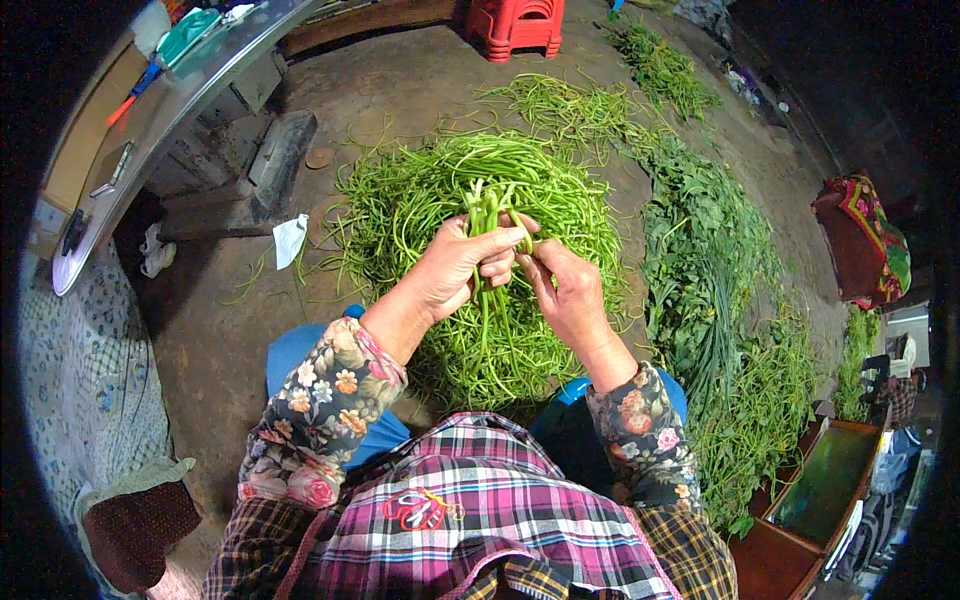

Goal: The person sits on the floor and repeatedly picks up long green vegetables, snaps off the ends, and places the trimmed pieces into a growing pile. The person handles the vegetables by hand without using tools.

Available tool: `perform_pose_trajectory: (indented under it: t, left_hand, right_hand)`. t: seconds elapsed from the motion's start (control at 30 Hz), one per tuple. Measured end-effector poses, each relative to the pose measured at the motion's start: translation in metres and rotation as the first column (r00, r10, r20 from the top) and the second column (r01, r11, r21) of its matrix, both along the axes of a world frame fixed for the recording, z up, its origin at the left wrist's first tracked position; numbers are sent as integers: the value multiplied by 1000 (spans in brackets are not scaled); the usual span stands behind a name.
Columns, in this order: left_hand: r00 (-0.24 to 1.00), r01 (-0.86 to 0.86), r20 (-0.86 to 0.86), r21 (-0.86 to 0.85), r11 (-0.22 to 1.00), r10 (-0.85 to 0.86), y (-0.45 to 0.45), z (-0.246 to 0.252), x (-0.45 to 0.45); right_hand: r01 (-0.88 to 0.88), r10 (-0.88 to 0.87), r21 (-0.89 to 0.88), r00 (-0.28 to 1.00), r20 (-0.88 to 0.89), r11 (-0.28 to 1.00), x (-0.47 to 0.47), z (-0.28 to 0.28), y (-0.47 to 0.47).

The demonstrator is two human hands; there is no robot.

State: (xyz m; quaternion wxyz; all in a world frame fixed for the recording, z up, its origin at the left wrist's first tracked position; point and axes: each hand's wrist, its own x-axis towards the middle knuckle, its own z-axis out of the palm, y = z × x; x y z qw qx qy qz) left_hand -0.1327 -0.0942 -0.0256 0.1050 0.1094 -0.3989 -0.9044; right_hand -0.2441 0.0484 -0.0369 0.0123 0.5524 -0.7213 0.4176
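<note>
My left hand (469,262) is closed around a bundle of long green stems (489,206), whose cut ends stick up above the fist. Lower down, the thinner lengths of the bundle hang below that hand. The fingers of my right hand (566,281) pinch a stem at the bundle's right side, close to the left hand's fingertips. Beneath both hands spreads a large heap of loose green stems (420,199) on the floor. Part of the heap is hidden by my hands and forearms.
Leafy greens (697,240) form a long pile on the right, and looser stems (555,105) lie beyond the heap. Stacked red plastic stools (517,26) stand at the back. A table (217,64) curves along the left, near a white paper scrap (289,241). Lower right is a wooden-framed cabinet (825,480).
</note>
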Motion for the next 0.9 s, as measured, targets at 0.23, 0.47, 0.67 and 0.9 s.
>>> perform_pose_trajectory:
  t: [0.23,0.47,0.67,0.9]
  left_hand:
    - [994,-88,-73,-98,991,81,-7,6,2]
    - [991,-132,-69,-445,886,113,-6,3,2]
    - [982,-109,-189,-534,838,7,-2,-19,-3]
    - [959,-252,-150,-62,966,241,-14,-16,-10]
  right_hand:
    - [-49,49,-47,999,11,998,1,-4,-3]
    - [-27,27,53,1000,3,998,-2,-5,2]
    - [-72,101,244,989,-110,967,-1,-17,6]
    - [-156,121,151,968,218,976,-1,-32,9]
